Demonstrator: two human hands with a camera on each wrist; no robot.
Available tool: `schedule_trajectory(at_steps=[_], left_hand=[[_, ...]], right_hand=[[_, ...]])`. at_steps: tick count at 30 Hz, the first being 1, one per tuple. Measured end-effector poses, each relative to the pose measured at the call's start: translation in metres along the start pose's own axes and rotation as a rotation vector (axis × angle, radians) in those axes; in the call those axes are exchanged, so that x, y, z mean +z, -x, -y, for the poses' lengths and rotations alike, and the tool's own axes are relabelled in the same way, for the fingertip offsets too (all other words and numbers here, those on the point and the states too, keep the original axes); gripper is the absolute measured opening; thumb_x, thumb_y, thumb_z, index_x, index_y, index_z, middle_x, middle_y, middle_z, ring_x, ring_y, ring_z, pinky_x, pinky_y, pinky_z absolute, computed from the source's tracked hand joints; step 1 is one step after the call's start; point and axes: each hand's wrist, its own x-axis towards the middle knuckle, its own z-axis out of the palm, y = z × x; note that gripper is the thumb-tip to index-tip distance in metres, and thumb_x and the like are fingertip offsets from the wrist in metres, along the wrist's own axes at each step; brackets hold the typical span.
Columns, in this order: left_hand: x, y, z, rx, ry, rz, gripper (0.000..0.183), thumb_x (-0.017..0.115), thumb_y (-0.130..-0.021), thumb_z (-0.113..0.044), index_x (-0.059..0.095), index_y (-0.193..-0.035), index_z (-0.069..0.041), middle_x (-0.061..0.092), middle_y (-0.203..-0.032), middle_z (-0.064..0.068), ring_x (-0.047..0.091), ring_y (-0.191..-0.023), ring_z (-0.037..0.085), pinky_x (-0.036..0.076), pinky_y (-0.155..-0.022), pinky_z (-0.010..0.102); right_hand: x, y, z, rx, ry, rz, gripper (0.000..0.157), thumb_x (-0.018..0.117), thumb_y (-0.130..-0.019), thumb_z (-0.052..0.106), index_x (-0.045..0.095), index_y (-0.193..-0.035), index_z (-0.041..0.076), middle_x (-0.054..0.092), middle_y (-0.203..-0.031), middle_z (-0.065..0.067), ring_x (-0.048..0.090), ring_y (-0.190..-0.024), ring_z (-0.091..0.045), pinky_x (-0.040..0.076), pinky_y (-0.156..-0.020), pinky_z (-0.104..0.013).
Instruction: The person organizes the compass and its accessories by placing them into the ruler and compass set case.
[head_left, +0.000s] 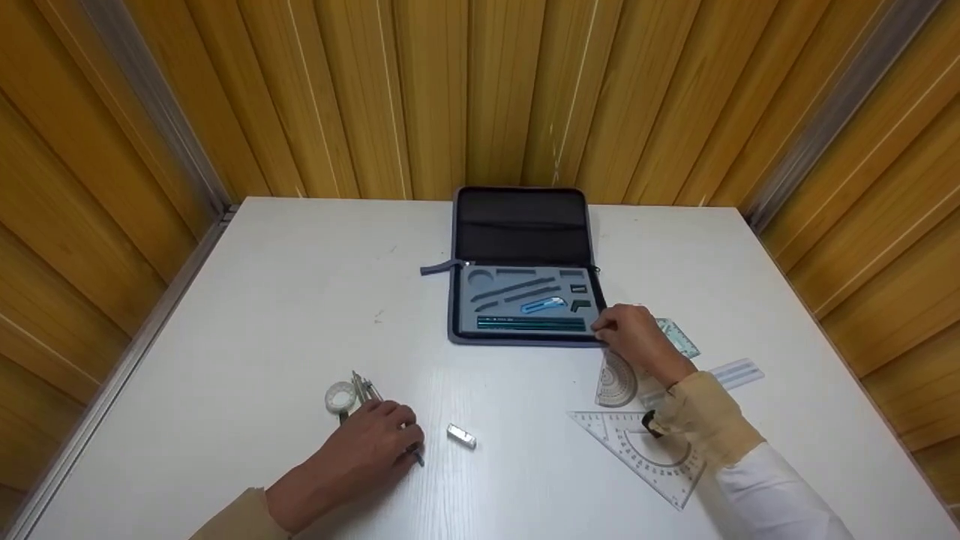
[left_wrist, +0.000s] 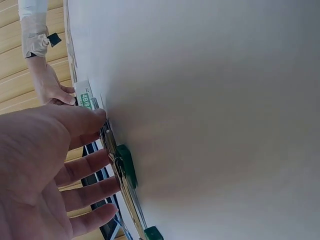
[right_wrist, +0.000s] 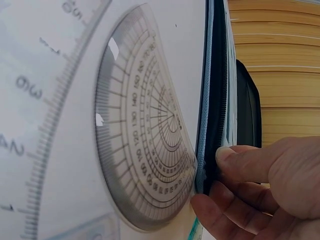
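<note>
My left hand (head_left: 375,441) is over a group of slim metal drawing tools (head_left: 366,386) on the table. Its thumb and index finger pinch one slim metal tool (left_wrist: 109,137), while the other fingers stretch beside it; the hand hides most of the group. A white eraser (head_left: 461,436) lies just right of this hand. My right hand (head_left: 634,335) grips the right front corner of the open zip case (head_left: 525,343), thumb on its rim and fingers beneath. Blue foam in the case holds dark green pencils (head_left: 531,323), a blue cutter (head_left: 544,304) and a small sharpener (head_left: 578,288).
A clear protractor (head_left: 616,379), a set square (head_left: 626,442), a ruler (head_left: 739,373) and a greenish stencil (head_left: 677,337) lie around the right forearm. A round whitish ring (head_left: 340,397) sits left of the metal tools. Wood-look panels (head_left: 435,97) rise behind the table.
</note>
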Motion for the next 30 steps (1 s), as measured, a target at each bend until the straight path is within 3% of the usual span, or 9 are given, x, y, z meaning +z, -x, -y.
schedule_trajectory(at_steps=[6, 11, 14, 20, 30], left_hand=[[-0.003, -0.004, 0.005, 0.047, 0.009, 0.020, 0.012, 0.084, -0.086, -0.017, 0.073, -0.092, -0.018, 0.066, -0.094, -0.001, 0.067, -0.092, 0.019, 0.055, -0.083, 0.039], [-0.006, -0.008, 0.016, 0.079, 0.100, 0.055, 0.012, 0.082, -0.089, -0.014, 0.072, -0.096, -0.016, 0.071, -0.094, -0.002, 0.069, -0.093, 0.017, 0.056, -0.086, 0.037], [-0.008, -0.013, 0.020, 0.062, 0.165, 0.072, 0.012, 0.079, -0.091, -0.011, 0.072, -0.100, -0.016, 0.074, -0.094, -0.003, 0.070, -0.091, 0.015, 0.057, -0.084, 0.036], [-0.012, -0.029, 0.029, 0.064, 0.226, 0.020, 0.011, 0.076, -0.095, -0.011, 0.069, -0.102, -0.014, 0.072, -0.090, -0.004, 0.067, -0.081, 0.011, 0.056, -0.072, 0.031], [-0.015, -0.054, 0.048, 0.011, 0.369, -0.052, 0.013, 0.070, -0.100, -0.012, 0.062, -0.110, -0.009, 0.073, -0.095, -0.002, 0.064, -0.078, 0.009, 0.054, -0.076, 0.032]], right_hand=[[-0.001, 0.001, 0.000, -0.003, -0.007, 0.004, 0.011, 0.069, -0.093, -0.004, 0.078, -0.100, -0.002, 0.071, -0.104, -0.018, 0.067, -0.100, -0.033, 0.056, -0.086, -0.048], [-0.002, 0.001, -0.001, 0.005, -0.007, 0.010, 0.011, 0.069, -0.094, -0.003, 0.078, -0.101, -0.001, 0.071, -0.103, -0.016, 0.066, -0.102, -0.034, 0.054, -0.090, -0.050], [-0.001, 0.000, -0.001, 0.017, -0.004, 0.014, 0.011, 0.069, -0.094, -0.003, 0.078, -0.101, -0.001, 0.071, -0.104, -0.016, 0.065, -0.102, -0.034, 0.054, -0.090, -0.050], [0.000, 0.001, 0.000, 0.032, -0.006, 0.006, 0.011, 0.069, -0.094, -0.003, 0.078, -0.100, 0.000, 0.071, -0.106, -0.018, 0.065, -0.104, -0.034, 0.054, -0.090, -0.049], [0.000, 0.001, 0.002, 0.037, 0.000, 0.012, 0.013, 0.068, -0.095, -0.003, 0.078, -0.103, 0.000, 0.071, -0.106, -0.017, 0.065, -0.102, -0.033, 0.054, -0.091, -0.049]])
